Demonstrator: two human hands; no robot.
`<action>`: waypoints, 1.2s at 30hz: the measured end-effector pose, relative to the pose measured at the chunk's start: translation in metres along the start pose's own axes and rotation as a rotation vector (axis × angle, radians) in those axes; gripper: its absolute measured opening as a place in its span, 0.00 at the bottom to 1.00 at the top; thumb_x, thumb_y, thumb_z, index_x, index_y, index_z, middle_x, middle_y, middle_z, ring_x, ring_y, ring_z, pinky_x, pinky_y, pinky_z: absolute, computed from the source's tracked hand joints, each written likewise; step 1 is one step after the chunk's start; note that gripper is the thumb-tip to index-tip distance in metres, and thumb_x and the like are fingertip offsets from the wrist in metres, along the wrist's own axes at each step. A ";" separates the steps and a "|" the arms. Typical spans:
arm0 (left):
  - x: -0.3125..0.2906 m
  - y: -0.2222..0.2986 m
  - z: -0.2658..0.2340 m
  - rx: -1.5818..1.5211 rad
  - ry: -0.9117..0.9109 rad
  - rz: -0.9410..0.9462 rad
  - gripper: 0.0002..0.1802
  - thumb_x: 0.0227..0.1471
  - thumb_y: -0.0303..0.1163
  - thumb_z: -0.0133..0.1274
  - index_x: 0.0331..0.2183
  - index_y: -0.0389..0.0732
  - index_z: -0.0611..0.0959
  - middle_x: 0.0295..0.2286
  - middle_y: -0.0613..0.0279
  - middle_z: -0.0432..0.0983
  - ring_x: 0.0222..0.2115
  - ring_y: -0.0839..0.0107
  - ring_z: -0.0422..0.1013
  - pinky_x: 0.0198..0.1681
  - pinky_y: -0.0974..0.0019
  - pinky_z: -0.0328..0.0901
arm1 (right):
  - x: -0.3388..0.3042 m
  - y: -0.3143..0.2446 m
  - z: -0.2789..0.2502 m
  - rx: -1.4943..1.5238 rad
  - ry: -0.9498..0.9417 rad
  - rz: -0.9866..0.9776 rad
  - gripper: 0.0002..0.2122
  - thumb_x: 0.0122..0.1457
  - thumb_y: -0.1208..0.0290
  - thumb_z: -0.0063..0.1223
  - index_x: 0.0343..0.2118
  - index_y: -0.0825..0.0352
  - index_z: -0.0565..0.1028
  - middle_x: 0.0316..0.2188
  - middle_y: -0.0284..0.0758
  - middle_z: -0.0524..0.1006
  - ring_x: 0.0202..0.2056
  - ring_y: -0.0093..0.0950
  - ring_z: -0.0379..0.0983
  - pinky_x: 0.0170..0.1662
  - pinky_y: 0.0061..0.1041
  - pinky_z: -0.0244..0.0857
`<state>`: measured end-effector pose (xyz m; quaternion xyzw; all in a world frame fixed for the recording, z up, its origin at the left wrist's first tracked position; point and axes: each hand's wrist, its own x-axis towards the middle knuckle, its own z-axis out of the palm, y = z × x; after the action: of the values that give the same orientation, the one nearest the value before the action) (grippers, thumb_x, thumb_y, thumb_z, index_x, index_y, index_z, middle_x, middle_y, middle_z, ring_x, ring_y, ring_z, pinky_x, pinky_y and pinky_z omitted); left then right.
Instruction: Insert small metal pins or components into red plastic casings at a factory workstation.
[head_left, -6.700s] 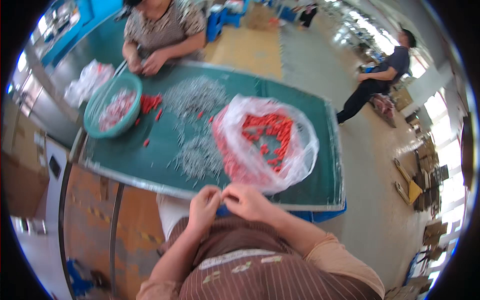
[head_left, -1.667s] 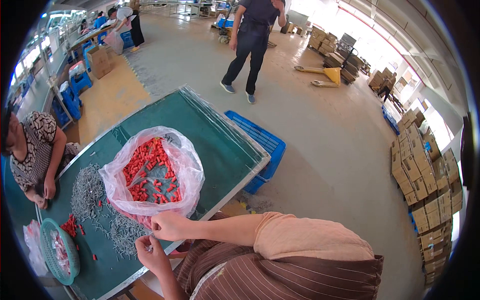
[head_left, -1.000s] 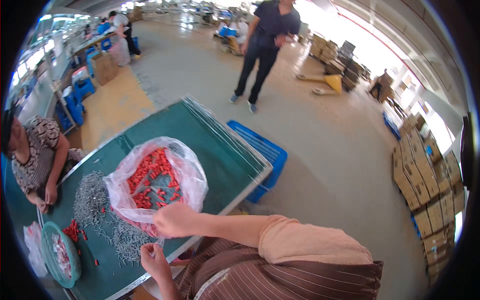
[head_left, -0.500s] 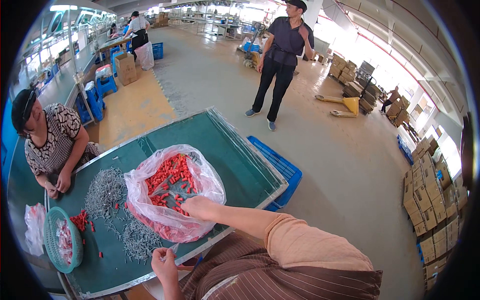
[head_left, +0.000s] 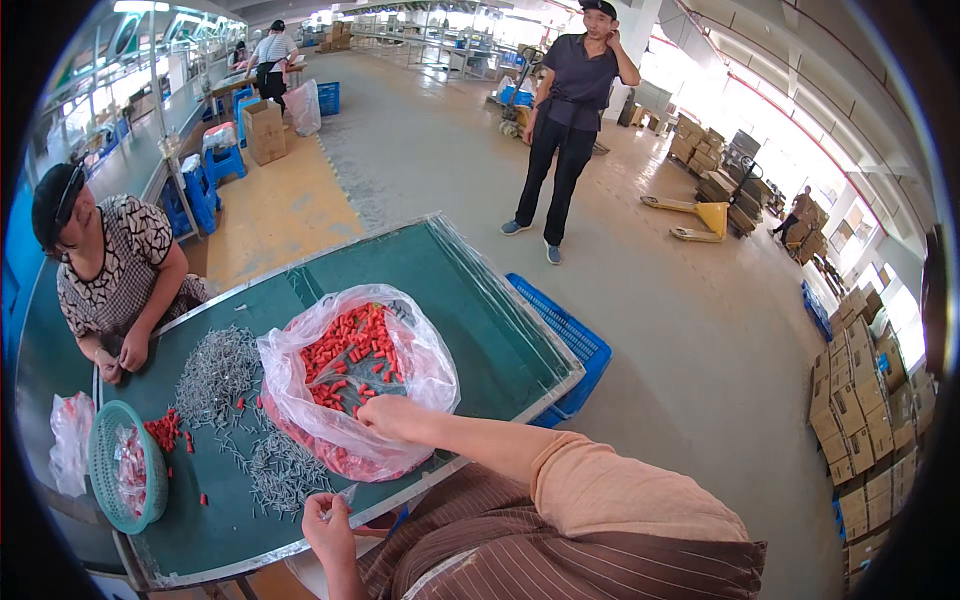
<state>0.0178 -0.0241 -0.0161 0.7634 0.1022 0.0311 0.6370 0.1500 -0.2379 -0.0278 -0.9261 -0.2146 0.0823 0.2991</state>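
Right hand (head_left: 392,417) reaches across into the clear plastic bag (head_left: 425,365), grip curled narrow over the red caps (head_left: 350,350) at the bag's near rim; what it holds, cannot tell. Left hand (head_left: 328,518) sits at the table (head_left: 470,320) near edge, about 7 o'clock from the bag, grip pinched on a small thin silvery piece, likely one of the nails.

Doing it well, my read: pinch a single cap from the top layer near the mouth, don't dig, and don't drag the thin plastic or the bag could slump and spill. Keep the left hand's piece steady and close so the two meet over the table, not over the edge.

Containers: the bag is open and well filled with red caps, lying mid-table. A green basket (head_left: 100,490) at 9 o'clock on the table's far-left end holds small red-and-clear pieces, blurry. A second plastic bag (head_left: 70,455) hangs just beside it. Loose nails (head_left: 215,365) in grey heaps at 9–10 o'clock from the bag, a few stray red caps among them. Blue crate (head_left: 565,345) on the floor at 3 o'clock.
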 end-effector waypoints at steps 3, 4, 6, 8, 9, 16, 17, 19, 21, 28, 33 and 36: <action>-0.002 -0.002 -0.004 0.025 0.011 -0.058 0.04 0.51 0.20 0.53 0.25 0.34 0.74 0.21 0.65 0.69 0.22 0.78 0.66 0.27 0.74 0.62 | -0.004 0.007 -0.007 0.087 0.076 -0.030 0.06 0.49 0.74 0.51 0.29 0.67 0.78 0.26 0.45 0.78 0.33 0.42 0.77 0.37 0.38 0.68; -0.003 -0.004 -0.005 0.010 0.022 -0.046 0.04 0.51 0.20 0.53 0.25 0.33 0.74 0.21 0.65 0.69 0.22 0.78 0.66 0.27 0.74 0.62 | -0.004 0.002 -0.015 0.087 0.070 -0.036 0.06 0.49 0.74 0.51 0.29 0.67 0.78 0.26 0.45 0.78 0.33 0.42 0.77 0.37 0.38 0.68; -0.003 -0.005 -0.004 -0.006 0.024 -0.032 0.05 0.51 0.20 0.53 0.25 0.33 0.74 0.21 0.65 0.69 0.22 0.78 0.66 0.27 0.74 0.62 | -0.008 -0.010 -0.036 0.200 -0.034 0.146 0.09 0.50 0.74 0.51 0.33 0.69 0.78 0.29 0.46 0.79 0.32 0.40 0.77 0.38 0.36 0.69; 0.000 -0.002 -0.001 -0.013 0.018 0.002 0.05 0.51 0.20 0.53 0.25 0.33 0.74 0.21 0.65 0.69 0.22 0.79 0.66 0.27 0.74 0.62 | -0.009 -0.006 -0.044 0.146 0.013 0.103 0.09 0.51 0.74 0.51 0.33 0.70 0.78 0.29 0.46 0.78 0.30 0.39 0.77 0.36 0.35 0.69; 0.001 -0.001 0.000 -0.013 0.015 0.002 0.05 0.51 0.20 0.53 0.25 0.33 0.74 0.21 0.65 0.69 0.22 0.79 0.66 0.27 0.74 0.62 | -0.009 -0.004 -0.046 0.093 0.057 0.059 0.09 0.52 0.74 0.50 0.34 0.70 0.78 0.29 0.46 0.78 0.28 0.38 0.77 0.35 0.34 0.69; 0.011 0.003 0.003 -0.037 0.011 -0.088 0.04 0.50 0.21 0.53 0.25 0.34 0.75 0.20 0.66 0.70 0.22 0.79 0.67 0.27 0.75 0.62 | -0.029 -0.058 -0.082 0.392 0.174 0.051 0.08 0.53 0.73 0.50 0.31 0.72 0.78 0.31 0.46 0.75 0.33 0.44 0.74 0.39 0.38 0.67; 0.009 0.006 0.003 -0.026 0.023 -0.080 0.04 0.50 0.21 0.53 0.25 0.34 0.75 0.21 0.66 0.70 0.22 0.79 0.67 0.27 0.75 0.62 | -0.033 -0.070 -0.075 0.379 0.164 -0.107 0.08 0.54 0.72 0.51 0.32 0.71 0.77 0.30 0.44 0.74 0.32 0.42 0.74 0.37 0.36 0.67; 0.007 0.009 0.002 0.019 0.044 -0.077 0.04 0.50 0.21 0.53 0.25 0.34 0.75 0.21 0.65 0.71 0.22 0.79 0.67 0.28 0.75 0.62 | -0.042 -0.086 -0.059 0.374 0.146 -0.270 0.07 0.55 0.72 0.51 0.33 0.70 0.77 0.28 0.41 0.74 0.32 0.39 0.73 0.35 0.33 0.67; 0.005 0.014 0.007 0.065 0.069 -0.076 0.03 0.50 0.22 0.54 0.26 0.34 0.76 0.21 0.64 0.72 0.22 0.79 0.67 0.28 0.74 0.62 | -0.050 -0.099 -0.042 0.244 0.029 -0.430 0.06 0.56 0.71 0.51 0.31 0.68 0.75 0.29 0.40 0.73 0.33 0.38 0.73 0.35 0.32 0.67; -0.008 0.024 0.005 0.066 0.039 -0.059 0.03 0.50 0.24 0.54 0.28 0.34 0.78 0.21 0.62 0.76 0.23 0.75 0.71 0.29 0.69 0.65 | -0.065 -0.114 -0.022 -0.082 -0.024 -0.400 0.04 0.54 0.73 0.49 0.28 0.66 0.73 0.29 0.37 0.70 0.33 0.37 0.73 0.34 0.35 0.68; -0.006 0.043 0.010 0.023 -0.029 -0.275 0.08 0.48 0.31 0.56 0.28 0.35 0.80 0.24 0.60 0.77 0.26 0.74 0.72 0.33 0.67 0.67 | -0.061 -0.099 -0.014 -0.109 0.011 -0.472 0.06 0.53 0.73 0.45 0.29 0.65 0.75 0.29 0.42 0.73 0.34 0.40 0.74 0.36 0.37 0.68; 0.006 0.027 0.011 0.021 -0.022 -0.112 0.10 0.48 0.32 0.55 0.28 0.34 0.80 0.22 0.56 0.77 0.26 0.70 0.73 0.34 0.66 0.67 | -0.058 -0.111 -0.033 0.025 -0.041 -0.346 0.08 0.55 0.74 0.44 0.34 0.68 0.76 0.29 0.45 0.75 0.35 0.41 0.73 0.38 0.39 0.66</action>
<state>0.0291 -0.0385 0.0076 0.7634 0.1382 -0.0140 0.6308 0.0687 -0.1996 0.0659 -0.8697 -0.3761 0.0512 0.3157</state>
